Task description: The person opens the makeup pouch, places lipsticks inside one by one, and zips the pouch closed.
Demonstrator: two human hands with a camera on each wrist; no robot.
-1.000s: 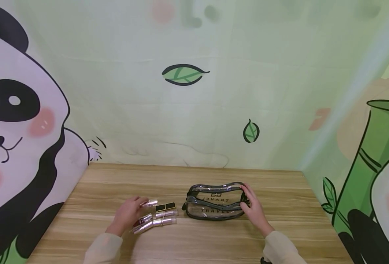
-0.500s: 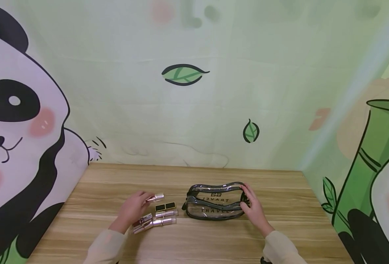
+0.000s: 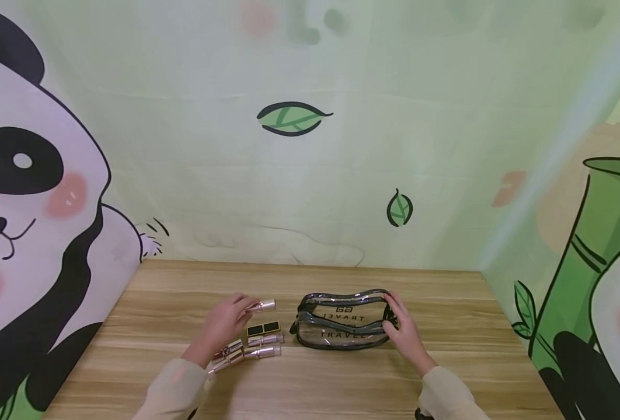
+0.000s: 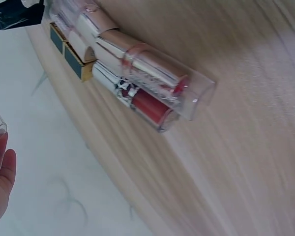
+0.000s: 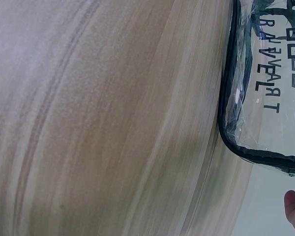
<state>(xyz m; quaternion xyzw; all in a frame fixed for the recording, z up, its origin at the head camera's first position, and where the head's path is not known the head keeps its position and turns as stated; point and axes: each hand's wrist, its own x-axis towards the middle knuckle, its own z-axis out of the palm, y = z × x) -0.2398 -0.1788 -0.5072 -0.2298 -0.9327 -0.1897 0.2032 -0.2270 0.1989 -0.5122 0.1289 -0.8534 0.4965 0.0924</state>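
Just left of lower centre in the head view, the left hand point(image 3: 222, 322) pinches a clear-ended tube point(image 3: 265, 305) by its left end; it looks light, stiff and slick, best gripped mid-barrel. The right hand's point(image 3: 406, 333) fingers, spread apart, touch the right end of the likely floppy clear pouch point(image 3: 341, 328).
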